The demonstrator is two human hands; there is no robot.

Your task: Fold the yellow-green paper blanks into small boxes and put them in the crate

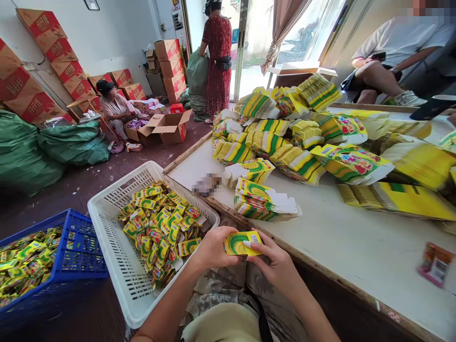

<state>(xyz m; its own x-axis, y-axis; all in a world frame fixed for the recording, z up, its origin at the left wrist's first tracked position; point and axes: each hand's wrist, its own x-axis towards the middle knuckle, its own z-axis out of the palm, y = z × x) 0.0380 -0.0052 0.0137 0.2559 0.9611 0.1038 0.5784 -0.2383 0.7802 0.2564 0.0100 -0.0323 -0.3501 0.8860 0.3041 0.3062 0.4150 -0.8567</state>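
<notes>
Both my hands hold one small yellow-and-green carton (242,243) in front of my lap, below the table's near edge. My left hand (211,248) grips its left end with fingers curled round it. My right hand (274,261) pinches its right end, the thumb on top. Just beyond, on the white table (356,247), lies a stack of flat carton blanks (263,199). To my left stands a white basket (117,266) holding several folded cartons (164,228).
A blue crate (76,237) of cartons stands at far left. Big heaps of flat yellow blanks (306,137) cover the table's far half. A pink packet (435,263) lies at right. Other people sit or stand by red boxes (42,28), green sacks (71,142) and the window.
</notes>
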